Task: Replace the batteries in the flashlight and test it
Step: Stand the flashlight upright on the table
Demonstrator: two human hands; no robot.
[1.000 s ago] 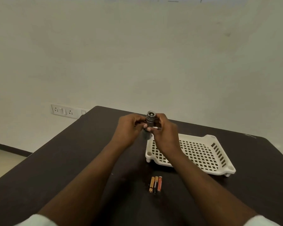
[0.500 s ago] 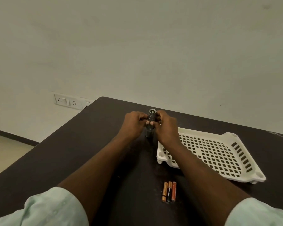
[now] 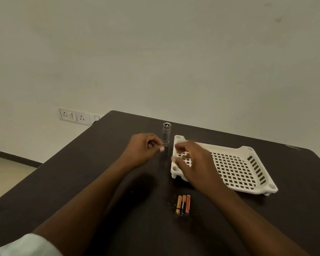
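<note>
Flashlight [image 3: 166, 133]: stands upright on the dark desk [image 3: 81, 182], just left of the tray, no hand on it.
Batteries [image 3: 182, 204]: three lie side by side on the desk, nearer the person, apart from the tray.
Left hand [image 3: 143, 149]: just beside the flashlight's lower part, fingers loosely curled, holding nothing.
Right hand [image 3: 192, 159]: fingers spread, blurred, over the tray's near-left corner.
Tray [image 3: 235, 169]: white, perforated, right of the flashlight.
Wall socket [image 3: 73, 114]: behind the desk's left edge.
</note>
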